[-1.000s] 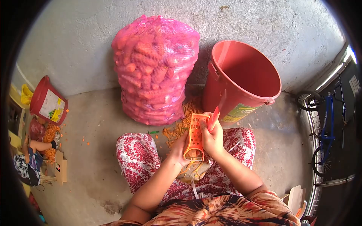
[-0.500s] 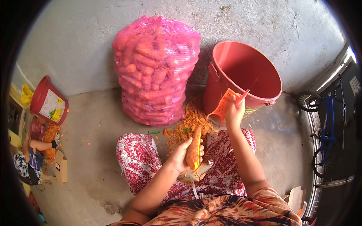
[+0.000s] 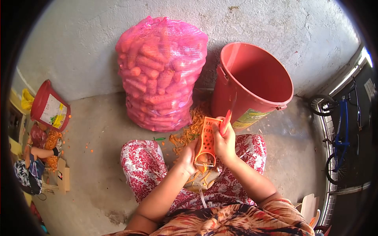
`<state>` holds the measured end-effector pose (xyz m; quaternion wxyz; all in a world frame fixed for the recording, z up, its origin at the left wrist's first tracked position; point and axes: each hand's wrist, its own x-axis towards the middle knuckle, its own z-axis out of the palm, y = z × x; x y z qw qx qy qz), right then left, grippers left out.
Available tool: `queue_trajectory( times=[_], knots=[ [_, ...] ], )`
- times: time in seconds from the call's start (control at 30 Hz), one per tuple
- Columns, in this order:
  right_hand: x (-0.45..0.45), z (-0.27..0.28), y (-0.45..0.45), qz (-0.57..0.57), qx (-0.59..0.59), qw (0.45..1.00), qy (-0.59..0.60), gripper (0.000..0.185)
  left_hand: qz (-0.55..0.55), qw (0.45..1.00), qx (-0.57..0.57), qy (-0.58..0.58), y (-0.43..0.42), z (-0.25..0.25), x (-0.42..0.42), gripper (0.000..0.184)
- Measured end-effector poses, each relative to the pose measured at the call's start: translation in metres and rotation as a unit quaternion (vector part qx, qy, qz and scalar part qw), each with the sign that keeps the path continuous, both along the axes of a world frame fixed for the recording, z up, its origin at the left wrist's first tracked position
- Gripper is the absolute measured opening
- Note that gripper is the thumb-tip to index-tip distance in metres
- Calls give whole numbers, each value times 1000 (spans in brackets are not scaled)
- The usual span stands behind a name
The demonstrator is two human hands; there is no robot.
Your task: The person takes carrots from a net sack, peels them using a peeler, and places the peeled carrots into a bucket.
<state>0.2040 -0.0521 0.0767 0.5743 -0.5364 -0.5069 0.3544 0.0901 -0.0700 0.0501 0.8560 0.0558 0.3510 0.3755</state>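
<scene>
My left hand (image 3: 188, 158) is closed around a carrot (image 3: 203, 159), most of which is hidden behind an orange plastic peeler (image 3: 207, 139) with rows of holes. My right hand (image 3: 225, 144) grips that peeler, its blade end lying over the lower part of the carrot. Also in my right hand is a knife (image 3: 225, 122) with a red handle, its thin blade pointing up and away. Below both hands, orange peelings (image 3: 206, 180) lie on a pale surface between my legs. More carrot peelings (image 3: 189, 131) are heaped on the floor in front.
A pink mesh sack (image 3: 161, 78) full of carrots stands by the wall. Right of it is a large red bucket (image 3: 256, 78). Far left, another person's leg (image 3: 43, 152) shows near a smaller red bucket (image 3: 49, 106). A blue bicycle (image 3: 342, 133) is at the right.
My right hand has come down and left, bringing the peeler and knife from beside the bucket onto the carrot. The carrot, in full view before, is now mostly covered.
</scene>
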Motion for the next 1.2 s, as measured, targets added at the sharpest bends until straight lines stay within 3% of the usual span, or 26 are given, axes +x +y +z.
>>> queue_trajectory(
  times=[0.1,0.13,0.2,0.23,0.3,0.4,0.43,0.5,0.6,0.7,0.73,0.87,0.93,0.97,1.03,1.1,1.2],
  knots=[
    [17,-17,19,-72,54,995,-52,7,-115,992,-4,-60,-4,-27,-5,34],
    [26,-18,32,-106,40,994,-13,6,-118,989,-2,-90,-10,-20,-3,37],
    [57,-31,67,-243,138,948,-151,9,-127,982,17,-142,-18,-20,-4,38],
    [69,-33,76,-275,98,943,-161,10,-133,977,27,-167,-20,-18,-4,39],
    [84,-38,90,-265,125,956,-29,10,-120,973,8,-196,-22,-8,-9,38],
    [67,-8,66,-161,45,983,72,8,-75,981,-22,-178,-16,-7,-11,36],
    [57,-7,65,-148,94,983,61,8,-89,984,-29,-152,-12,-13,-12,37],
    [36,17,36,-66,-4,990,124,9,-74,982,-3,-176,-5,-23,-12,36],
    [13,18,11,8,-10,986,166,9,-92,938,26,-333,4,-47,-16,35],
    [2,6,1,29,10,996,79,9,-33,995,1,-95,0,2,-8,35],
    [0,2,-1,34,-2,995,91,9,-34,996,-8,-80,2,-13,-10,36],
    [-3,-4,0,18,-14,996,82,9,-40,996,-20,-72,1,-24,-9,37],
    [1,-13,8,-30,10,999,21,9,-55,996,-3,-69,1,-27,-8,39],
    [5,-17,14,-53,22,998,-10,8,-84,989,-5,-121,-3,-27,-8,39],
    [20,-11,36,-98,-15,994,54,6,-139,964,-7,-225,-14,-18,-8,40],
    [45,-43,71,-197,76,975,-77,8,-151,967,-9,-206,-22,-3,-7,41],
    [69,-59,91,-207,12,978,14,9,-168,946,5,-276,-26,-8,-9,40]
  ],
)
